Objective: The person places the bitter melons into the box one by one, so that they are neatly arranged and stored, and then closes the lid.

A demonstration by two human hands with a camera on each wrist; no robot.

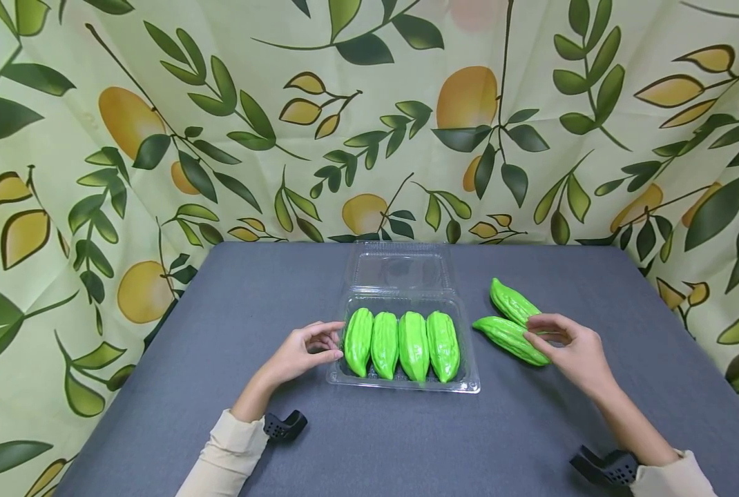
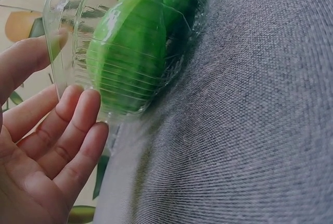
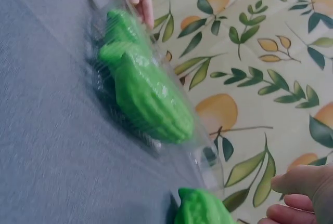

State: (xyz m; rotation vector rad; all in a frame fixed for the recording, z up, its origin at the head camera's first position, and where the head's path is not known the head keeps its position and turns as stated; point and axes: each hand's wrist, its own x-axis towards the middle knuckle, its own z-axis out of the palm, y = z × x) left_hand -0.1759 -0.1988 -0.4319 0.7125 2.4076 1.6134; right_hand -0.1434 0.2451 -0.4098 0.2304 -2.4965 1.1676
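Several bright green bitter melons (image 1: 414,346) lie side by side in a clear plastic clamshell container (image 1: 407,386). Its lid (image 1: 400,269) is folded back on the far side. My left hand (image 1: 307,348) is at the container's left edge, fingers loosely bent against the clear wall; in the left wrist view its fingertips (image 2: 91,99) meet the plastic beside a melon. To the right, two loose bitter melons lie touching, a far one (image 1: 511,301) and a near one (image 1: 511,339). Over their right ends hovers my right hand (image 1: 571,348), thumb and fingers apart, holding nothing.
A grey cloth-covered table (image 1: 400,442) lies under everything. Behind and at the sides hangs a pale curtain (image 1: 400,166) printed with leaves and fruit. Each wrist carries a black strap device, a left one (image 1: 285,426) and a right one (image 1: 606,466).
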